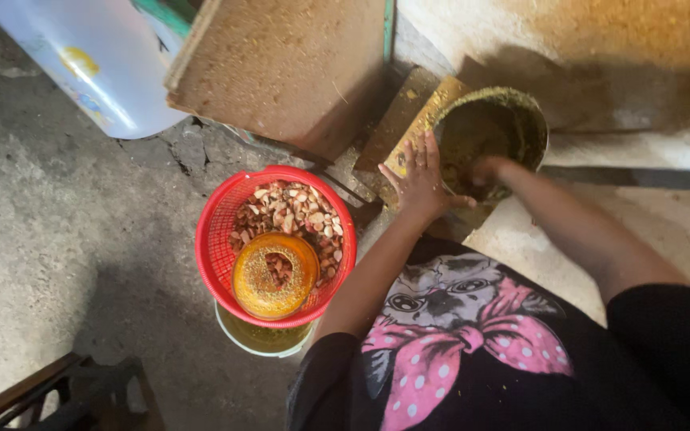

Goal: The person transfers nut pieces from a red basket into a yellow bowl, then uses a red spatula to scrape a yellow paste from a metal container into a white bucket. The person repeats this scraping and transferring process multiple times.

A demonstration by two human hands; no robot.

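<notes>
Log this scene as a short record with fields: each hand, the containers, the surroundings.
left hand: fingers spread, resting on the rim of the round tub
right hand: reaching inside the tub; grip hidden
round tub: dusty, coated with yellowish meal
red basket: holds nuts, sits on a pale bucket
orange bowl: lying in the basket on the nuts
surroundings: concrete floor, wooden board

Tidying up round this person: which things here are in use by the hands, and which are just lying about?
In use:
left hand on the pot rim
right hand inside the pot
red basket of nuts with orange bowl, close by

Lying about:
white container
board
dark frame
</notes>
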